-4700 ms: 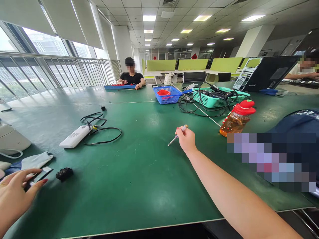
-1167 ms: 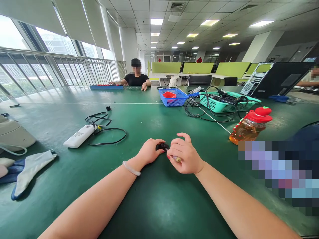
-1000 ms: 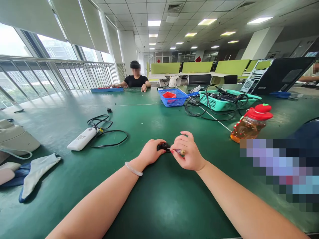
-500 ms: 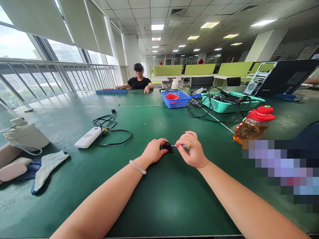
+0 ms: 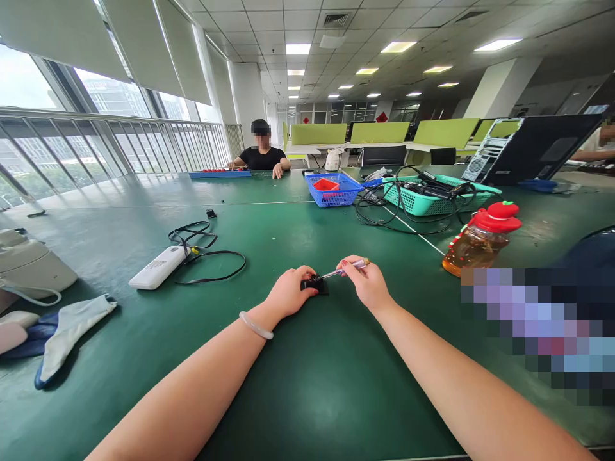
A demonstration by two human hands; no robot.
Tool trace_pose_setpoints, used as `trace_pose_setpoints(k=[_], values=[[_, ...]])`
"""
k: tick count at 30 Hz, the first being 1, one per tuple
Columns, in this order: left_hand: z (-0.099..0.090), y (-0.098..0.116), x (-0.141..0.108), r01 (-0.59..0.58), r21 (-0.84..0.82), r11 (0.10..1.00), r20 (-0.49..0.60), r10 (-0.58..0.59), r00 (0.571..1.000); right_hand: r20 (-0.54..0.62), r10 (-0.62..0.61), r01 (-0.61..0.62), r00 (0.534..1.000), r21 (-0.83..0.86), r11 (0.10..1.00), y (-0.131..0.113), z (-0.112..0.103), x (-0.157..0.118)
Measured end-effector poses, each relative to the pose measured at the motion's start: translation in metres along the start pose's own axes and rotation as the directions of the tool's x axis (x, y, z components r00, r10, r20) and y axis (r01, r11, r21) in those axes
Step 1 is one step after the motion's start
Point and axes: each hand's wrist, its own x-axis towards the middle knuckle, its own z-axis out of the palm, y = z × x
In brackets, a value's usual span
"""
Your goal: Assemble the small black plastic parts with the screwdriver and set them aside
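Steadying left hand (image 5: 288, 293): fingers and thumb curled around a black part (image 5: 321, 289) on the green desk (image 5: 307, 384), near centre, partly hidden.
Right hand (image 5: 369, 285): thumb and fingers pinched on a screwdriver (image 5: 343, 269) that slants down to the left.
Screwdriver tip: at the black part's top; contact too small to tell.
Work at the part: seems under way; how much is done or left does not show.
Farther left: white power bank (image 5: 160, 267).
Farther right: red-lidded bottle (image 5: 480, 240).
Far: blue basket (image 5: 334, 200), green basket (image 5: 408, 202), seated person (image 5: 264, 159).

The screwdriver shaft (image 5: 332, 274) looks like shiny metal, the black block (image 5: 320, 289) plastic, the tabletop (image 5: 307, 384) smooth, glossy.
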Motion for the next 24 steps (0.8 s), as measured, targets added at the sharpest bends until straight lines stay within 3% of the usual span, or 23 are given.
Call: trace_pose_setpoints(k=[3, 6, 10, 14, 24], values=[[0.001, -0.001, 0.000, 0.008, -0.023, 1.000, 0.004, -0.007, 1.000, -0.103, 0.113, -0.096, 0.988, 0.154, 0.983, 0.011, -0.003, 0.006], [0.001, -0.002, -0.001, -0.001, -0.033, 0.999, 0.004, 0.001, 1.000, -0.166, 0.133, -0.088, 0.977, 0.255, 0.963, 0.014, -0.006, 0.009], [0.002, -0.003, 0.000, -0.006, -0.021, 1.000, -0.005, 0.005, 1.000, -0.054, 0.080, -0.062, 0.995, 0.278, 0.959, 0.006, -0.005, 0.006], [0.002, -0.003, 0.000, 0.002, -0.040, 0.999, -0.004, -0.002, 1.000, 0.084, 0.036, -0.050, 0.996, 0.177, 0.983, -0.005, -0.001, 0.000], [0.000, 0.000, -0.001, 0.033, -0.048, 0.998, -0.003, -0.033, 0.999, 0.009, 0.005, -0.006, 1.000, 0.178, 0.984, -0.006, -0.001, -0.002]])
